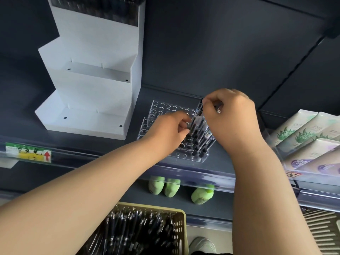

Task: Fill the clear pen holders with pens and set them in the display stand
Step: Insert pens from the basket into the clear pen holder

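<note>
Far right on the dark blue-grey metal shelf (22,124) lie pale plastic tubes (301,137) with green leaf and purple prints. Near left sits a green-and-yellow price label with a red arrow (27,150). Below stand three light-green plastic bottles (172,187) — nearer, a white shoe (202,244).

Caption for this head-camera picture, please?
Left hand and right hand slot dark pens into clear perforated holder beside white stepped stand.

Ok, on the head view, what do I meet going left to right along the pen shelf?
Yellow-green price label → white display stand → clear pen holders → right hand gripping pens → pale boxed goods. Left hand overlaps the holders, so omitted.
</note>
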Available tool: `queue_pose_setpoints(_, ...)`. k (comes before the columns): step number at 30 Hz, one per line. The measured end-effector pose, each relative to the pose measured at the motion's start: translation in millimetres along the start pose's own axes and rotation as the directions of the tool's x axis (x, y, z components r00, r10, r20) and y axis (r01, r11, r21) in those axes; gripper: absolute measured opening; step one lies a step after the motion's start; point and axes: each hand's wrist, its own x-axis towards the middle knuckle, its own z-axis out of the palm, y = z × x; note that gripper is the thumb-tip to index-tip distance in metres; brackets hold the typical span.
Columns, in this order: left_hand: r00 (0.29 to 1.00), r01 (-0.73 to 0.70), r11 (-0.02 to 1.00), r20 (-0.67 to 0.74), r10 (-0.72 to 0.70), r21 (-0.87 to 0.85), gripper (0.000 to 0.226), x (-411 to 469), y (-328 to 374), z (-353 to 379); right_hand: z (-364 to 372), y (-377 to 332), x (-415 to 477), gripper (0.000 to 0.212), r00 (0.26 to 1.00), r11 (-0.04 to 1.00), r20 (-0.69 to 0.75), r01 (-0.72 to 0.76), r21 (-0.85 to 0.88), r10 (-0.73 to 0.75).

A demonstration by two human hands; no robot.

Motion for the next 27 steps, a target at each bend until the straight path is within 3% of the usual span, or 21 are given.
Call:
queue_pose_setpoints(5, 0.984, -0.132, 0.972, -0.088, 0.152, 0.195, 0.028, -31, 0, -32, 1, -24, -32, 0.017, 0.993, 0.993, -0.083, 0.076, -0.087, -0.083)
queue_pose_setpoints(8, 0.956, -0.260, 0.857, -0.006, 0.293, 0.444, 0.028, -58, -3, -51, 10, -40, -63, 0.018, 0.986, 0.982, -0.006, 0.162, -0.099, -0.164)
queue_pose_setpoints(10, 0.948, -0.298, 0.796, 0.069, 0.310, 0.527, 0.026, -79, -8, -59, 20, -48, -87, 0.019, 0.980, 0.977, 0.083, 0.191, -0.100, -0.183)
queue_pose_setpoints(14, 0.976, -0.219, 0.801, 0.128, 0.178, 0.557, 0.032, -126, -27, -61, 46, -52, -140, 0.024, 0.936, 0.976, 0.329, 0.176, -0.129, -0.125)
queue_pose_setpoints(18, 0.962, -0.105, 0.793, 0.263, -0.072, 0.600, 0.035, -170, -58, -50, 69, -45, -185, 0.030, 0.824, 0.976, 0.565, 0.095, -0.194, 0.032)
queue_pose_setpoints(22, 0.867, 0.050, 0.759, 0.349, -0.355, 0.649, 0.035, -211, -90, -39, 84, -31, -215, 0.029, 0.629, 0.948, 0.739, 0.007, -0.318, 0.243)
queue_pose_setpoints(25, 0.786, 0.052, 0.699, 0.403, -0.470, 0.713, 0.043, -234, -107, -29, 89, -22, -228, 0.030, 0.502, 0.924, 0.791, -0.044, -0.379, 0.349)
queue_pose_setpoints(27, 0.741, 0.012, 0.650, 0.430, -0.516, 0.760, 0.044, -242, -114, -22, 92, -18, -234, 0.032, 0.461, 0.920, 0.813, -0.022, -0.391, 0.357)
